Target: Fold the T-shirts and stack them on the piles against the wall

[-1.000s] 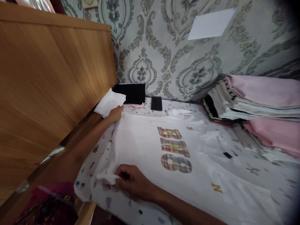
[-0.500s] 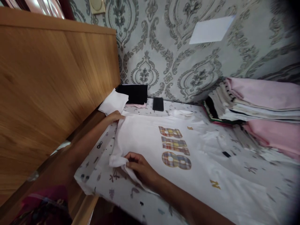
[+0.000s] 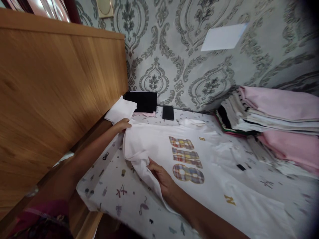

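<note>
A white shirt (image 3: 154, 141) with plaid letters lies spread across the patterned sheet (image 3: 129, 199), its collar toward the right. At the upper left corner of its hem, my left hand (image 3: 122, 125) pinches the cloth. My right hand (image 3: 160, 176) is closed on the near edge of the shirt, where the fabric is gathered and folded inward. Part of the right fingers is hidden by the cloth.
Stacked folded clothes (image 3: 276, 103) stand at the right, with a pink pile (image 3: 291, 147) before them. Near the wall lie a black folded cloth (image 3: 143, 101), a white cloth (image 3: 121, 110) and a dark flat object (image 3: 168, 113). A wooden panel (image 3: 62, 79) rises at left.
My right hand has moved right and slightly inward, drawing the near hem corner along and bunching it. My left hand has stayed at the far corner.
</note>
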The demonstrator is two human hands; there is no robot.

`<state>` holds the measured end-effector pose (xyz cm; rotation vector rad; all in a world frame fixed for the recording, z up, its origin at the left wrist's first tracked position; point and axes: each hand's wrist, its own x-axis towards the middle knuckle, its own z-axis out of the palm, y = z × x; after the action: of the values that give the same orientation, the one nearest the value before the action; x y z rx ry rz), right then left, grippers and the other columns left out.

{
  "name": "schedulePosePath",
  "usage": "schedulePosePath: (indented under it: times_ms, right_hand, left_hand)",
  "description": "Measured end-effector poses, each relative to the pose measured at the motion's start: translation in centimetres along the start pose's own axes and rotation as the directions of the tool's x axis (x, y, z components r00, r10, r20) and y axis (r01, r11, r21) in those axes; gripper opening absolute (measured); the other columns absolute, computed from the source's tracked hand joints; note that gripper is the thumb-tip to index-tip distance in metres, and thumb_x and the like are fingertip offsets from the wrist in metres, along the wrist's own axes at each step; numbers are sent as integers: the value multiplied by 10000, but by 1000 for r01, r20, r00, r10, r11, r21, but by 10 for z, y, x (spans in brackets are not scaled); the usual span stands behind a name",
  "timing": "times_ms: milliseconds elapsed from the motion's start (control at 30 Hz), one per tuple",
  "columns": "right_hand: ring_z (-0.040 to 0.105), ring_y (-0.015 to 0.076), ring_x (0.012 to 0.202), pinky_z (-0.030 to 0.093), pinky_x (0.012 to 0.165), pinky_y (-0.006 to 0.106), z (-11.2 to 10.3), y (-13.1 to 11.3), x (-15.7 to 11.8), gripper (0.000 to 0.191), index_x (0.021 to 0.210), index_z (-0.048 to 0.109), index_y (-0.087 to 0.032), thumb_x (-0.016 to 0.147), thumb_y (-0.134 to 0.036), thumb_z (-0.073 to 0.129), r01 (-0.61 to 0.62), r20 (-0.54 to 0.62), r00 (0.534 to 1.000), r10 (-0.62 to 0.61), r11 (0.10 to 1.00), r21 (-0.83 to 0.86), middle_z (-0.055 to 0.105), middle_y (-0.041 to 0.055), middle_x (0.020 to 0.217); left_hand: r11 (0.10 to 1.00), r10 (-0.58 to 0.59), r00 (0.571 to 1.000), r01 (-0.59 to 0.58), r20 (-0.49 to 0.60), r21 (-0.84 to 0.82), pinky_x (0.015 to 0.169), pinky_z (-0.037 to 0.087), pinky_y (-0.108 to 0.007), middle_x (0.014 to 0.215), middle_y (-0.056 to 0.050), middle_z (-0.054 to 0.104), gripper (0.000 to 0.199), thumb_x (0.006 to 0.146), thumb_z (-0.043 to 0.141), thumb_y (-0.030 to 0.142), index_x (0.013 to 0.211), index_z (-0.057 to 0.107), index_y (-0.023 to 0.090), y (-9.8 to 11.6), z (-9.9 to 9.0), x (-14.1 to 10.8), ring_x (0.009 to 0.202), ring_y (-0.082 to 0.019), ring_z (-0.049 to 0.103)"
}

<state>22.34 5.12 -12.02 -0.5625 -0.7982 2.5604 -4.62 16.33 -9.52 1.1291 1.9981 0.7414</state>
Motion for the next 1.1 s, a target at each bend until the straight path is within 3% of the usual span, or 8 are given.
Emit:
schedulePosePath:
  times_ms: [100, 267, 467, 633, 767, 900, 1000, 1100]
  right_hand:
    - [623, 141, 805, 488, 735, 255, 0, 4, -1, 434, 1060, 643, -207, 630, -193, 694, 22, 137, 991, 4, 983, -184, 695, 10, 951]
    - [612, 165, 1044, 452, 969, 346, 8, 8, -12, 426, 1166, 681, -211, 786, -390, 759, 91, 460, 860, 224, 818, -568, 650, 68, 1150]
    - [645, 162, 951, 508, 894, 349, 9, 6, -13, 357, 1072, 716, -203, 837, -471, 700, 146, 364, 927, 93, 805, -575, 690, 69, 1063]
    - [653, 164, 902, 507, 825, 309, 10, 3, -12, 222, 1011, 720, -183, 886, -328, 607, 235, 260, 964, -57, 643, -729, 710, 64, 996]
    - [662, 171, 946, 507, 845, 295, 4, -14, -31, 253, 1057, 720, -190, 863, -181, 557, 323, 318, 945, -71, 331, -887, 723, 65, 1044]
    - [549, 228, 1253, 422, 1064, 380, -26, -46, -48, 345, 1229, 650, -159, 911, -191, 519, 311, 336, 920, -203, -149, -939, 635, 138, 1307]
    - [457, 255, 1360, 359, 1132, 429, -63, -73, -46, 397, 1322, 575, -116, 952, -233, 487, 117, 267, 890, -369, -381, -917, 523, 188, 1444]
    - [387, 262, 1415, 308, 1162, 447, -102, -98, -43, 445, 1379, 512, -98, 961, -248, 487, -69, 185, 863, -470, -473, -878, 452, 199, 1501]
  left_hand:
    - [998, -47, 999, 47, 6, 42, 490, 360, -235, 568, 32, 538, 178, 731, 726, 227, 843, 601, 169, -3, -4, 1, 511, -143, 544]
    - [994, -104, 992, 100, 67, 54, 465, 319, -215, 554, 24, 549, 211, 818, 676, 348, 796, 556, 177, -9, -11, -10, 477, -117, 531]
    - [992, -130, 971, 125, 203, 33, 429, 265, -200, 584, 11, 601, 288, 760, 716, 394, 746, 528, 177, -17, -18, -42, 482, -110, 554]
    - [995, -91, 956, 79, 280, 54, 404, 228, -214, 541, 51, 555, 255, 667, 728, 293, 838, 590, 165, -22, -10, -79, 413, -90, 437]
    - [989, -53, 968, 18, 246, 144, 454, 348, -230, 566, 58, 556, 285, 680, 619, 242, 947, 561, 163, -29, -10, -100, 462, -125, 495]
    - [848, 85, 996, -67, -10, 526, 595, 484, -331, 738, -33, 666, 353, 787, 531, 362, 1087, 532, 176, -26, -5, -105, 691, -250, 662]
    - [693, 419, 905, -270, -69, 668, 863, 513, -428, 1141, -134, 671, 434, 875, 439, 406, 1232, 512, 170, -11, 29, -102, 1095, -311, 634]
    - [583, 623, 779, -522, 71, 623, 1068, 421, -425, 1411, -152, 546, 528, 937, 364, 413, 1386, 440, 146, 4, 80, -90, 1317, -277, 499]
